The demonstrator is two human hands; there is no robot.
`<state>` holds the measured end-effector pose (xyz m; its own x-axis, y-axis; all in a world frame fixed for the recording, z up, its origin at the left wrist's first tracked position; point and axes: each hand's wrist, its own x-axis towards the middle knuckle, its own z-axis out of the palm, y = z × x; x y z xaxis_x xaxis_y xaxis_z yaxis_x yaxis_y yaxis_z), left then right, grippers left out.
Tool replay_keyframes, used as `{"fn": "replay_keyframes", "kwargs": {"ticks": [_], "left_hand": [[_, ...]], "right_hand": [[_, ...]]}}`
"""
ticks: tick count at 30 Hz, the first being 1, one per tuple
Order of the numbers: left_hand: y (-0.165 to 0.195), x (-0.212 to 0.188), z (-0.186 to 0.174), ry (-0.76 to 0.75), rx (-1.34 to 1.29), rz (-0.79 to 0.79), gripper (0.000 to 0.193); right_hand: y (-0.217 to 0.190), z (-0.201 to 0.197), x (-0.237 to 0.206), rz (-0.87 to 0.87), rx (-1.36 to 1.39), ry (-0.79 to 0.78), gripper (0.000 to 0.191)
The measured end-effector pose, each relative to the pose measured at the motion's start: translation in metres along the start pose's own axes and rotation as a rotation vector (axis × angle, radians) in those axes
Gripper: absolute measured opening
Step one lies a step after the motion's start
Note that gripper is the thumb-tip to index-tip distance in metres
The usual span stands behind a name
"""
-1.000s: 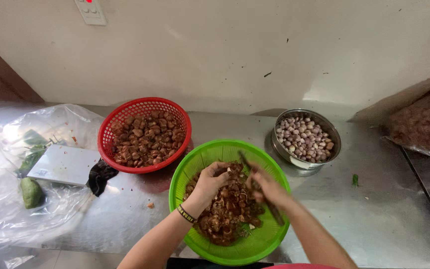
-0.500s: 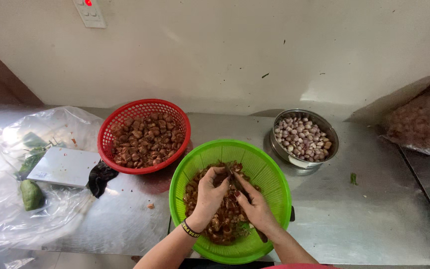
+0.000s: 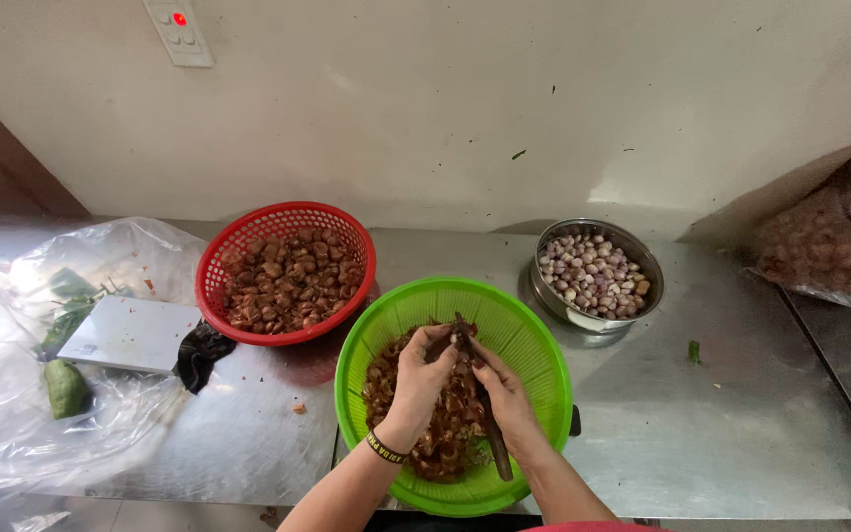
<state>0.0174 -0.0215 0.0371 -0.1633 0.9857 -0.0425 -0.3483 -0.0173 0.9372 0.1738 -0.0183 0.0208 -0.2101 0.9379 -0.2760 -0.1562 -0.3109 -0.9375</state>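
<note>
the left hand (image 3: 424,366) is curled narrow over the green basket (image 3: 534,345), its fingertips pinched around a small brown shallot (image 3: 453,335) held just above the pile. the right hand (image 3: 500,394) is closed around a dark-handled knife (image 3: 487,419), the handle running back toward the near rim and the tip meeting the shallot at the left fingertips. both hands touch at that point, above the middle of the basket. a dark band sits on the left wrist.

the shallot is small, reddish brown and partly hidden by the fingers; whether its skin is on or off i cannot tell. under the hands the green basket holds a heap of brown skins and shallots, near the front edge of the steel table (image 3: 721,433).

to the far left stands a red basket (image 3: 238,246) filled with brown shallots. to the far right a steel bowl (image 3: 642,258) holds pale, peeled ones. a clear plastic bag (image 3: 12,424) lies at the left with a white flat box (image 3: 130,333) on it.
</note>
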Motion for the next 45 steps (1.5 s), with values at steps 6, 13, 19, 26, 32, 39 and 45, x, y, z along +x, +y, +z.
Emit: {"fn": "replay_keyframes", "kwargs": {"ticks": [6, 13, 19, 26, 32, 39, 45], "left_hand": [[-0.022, 0.025, -0.017, 0.032, -0.209, -0.096, 0.016], [-0.029, 0.024, -0.012, 0.035, -0.289, -0.288, 0.015], [-0.015, 0.012, -0.007, 0.001, -0.113, -0.139, 0.013], [-0.029, 0.014, -0.009, -0.003, -0.099, -0.076, 0.01], [-0.036, 0.026, -0.023, -0.103, -0.531, -0.302, 0.012], [-0.032, 0.025, -0.024, -0.191, -0.619, -0.302, 0.02], [-0.035, 0.026, -0.026, -0.207, -0.585, -0.302, 0.018]], "right_hand": [[0.008, -0.016, 0.009, -0.011, 0.083, 0.066, 0.047], [0.002, 0.002, -0.003, -0.284, -0.282, -0.044, 0.059], [0.002, 0.005, -0.002, -0.325, -0.332, -0.036, 0.059], [0.011, 0.0, 0.004, -0.284, -0.274, -0.001, 0.051], [0.013, -0.015, 0.005, -0.016, 0.262, -0.179, 0.047], [0.007, -0.018, 0.009, 0.141, 0.423, -0.213, 0.036], [0.007, -0.012, 0.001, 0.074, 0.359, -0.155, 0.042]]}}
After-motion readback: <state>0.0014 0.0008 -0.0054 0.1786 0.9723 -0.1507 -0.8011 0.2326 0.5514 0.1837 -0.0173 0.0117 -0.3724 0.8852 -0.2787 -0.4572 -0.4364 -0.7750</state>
